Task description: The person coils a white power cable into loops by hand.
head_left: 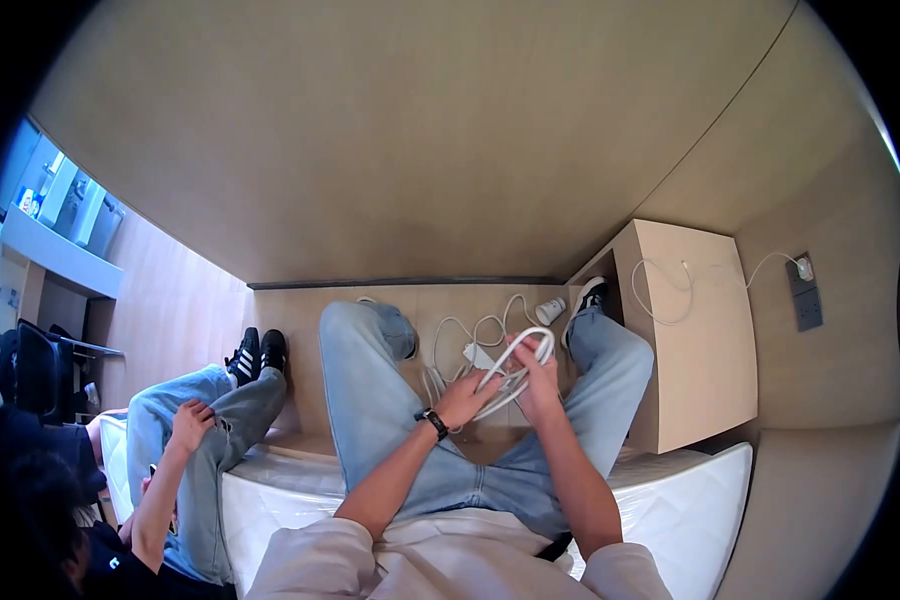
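Observation:
A white cable (502,392), looped into a loose coil, is between my two hands above my lap. My left hand (462,400), with a black watch on the wrist, has its fingers closed round the lower left part of the loops. My right hand (538,385) grips the coil at its right side. More white cable (448,325) runs in loose loops on the floor between my legs. A white block (478,356), perhaps a plug or power strip, lies just beyond my hands.
A white cup-like object (550,311) lies near my right shoe. To the right stands a wooden cabinet (705,350) with a thin cable on top, leading to a wall socket (806,290). Another person (185,440) sits at the left on the plastic-covered mattress (280,500).

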Demonstrator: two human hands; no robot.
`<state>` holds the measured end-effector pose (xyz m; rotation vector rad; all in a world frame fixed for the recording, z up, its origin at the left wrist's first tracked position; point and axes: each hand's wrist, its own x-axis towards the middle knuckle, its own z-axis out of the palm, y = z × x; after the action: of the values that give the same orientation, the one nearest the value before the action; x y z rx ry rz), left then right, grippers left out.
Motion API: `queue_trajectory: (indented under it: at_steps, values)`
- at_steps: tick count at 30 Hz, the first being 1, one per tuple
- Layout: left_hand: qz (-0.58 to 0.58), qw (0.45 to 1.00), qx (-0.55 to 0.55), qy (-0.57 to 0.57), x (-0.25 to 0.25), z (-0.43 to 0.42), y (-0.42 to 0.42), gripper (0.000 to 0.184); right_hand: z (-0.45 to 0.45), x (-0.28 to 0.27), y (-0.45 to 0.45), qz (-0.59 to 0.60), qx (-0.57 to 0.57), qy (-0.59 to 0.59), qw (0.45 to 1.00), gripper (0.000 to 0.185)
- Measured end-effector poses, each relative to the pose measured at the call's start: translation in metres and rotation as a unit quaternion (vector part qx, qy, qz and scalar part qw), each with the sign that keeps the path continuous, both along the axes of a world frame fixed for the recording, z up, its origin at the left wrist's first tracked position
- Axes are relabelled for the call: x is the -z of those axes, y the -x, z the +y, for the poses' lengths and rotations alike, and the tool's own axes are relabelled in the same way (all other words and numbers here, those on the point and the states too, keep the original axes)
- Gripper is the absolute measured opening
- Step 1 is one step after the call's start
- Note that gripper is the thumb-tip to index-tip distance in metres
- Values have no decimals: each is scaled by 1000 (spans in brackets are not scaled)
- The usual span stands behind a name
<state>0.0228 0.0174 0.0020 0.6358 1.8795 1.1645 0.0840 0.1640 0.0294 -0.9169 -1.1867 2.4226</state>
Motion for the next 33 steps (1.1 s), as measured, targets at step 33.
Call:
queue_trajectory:
  at_steps: [33]
  values:
    - [256,949,-182,19,15,-6,5,21,0,-11,-2,-111,-255,-770,575,60]
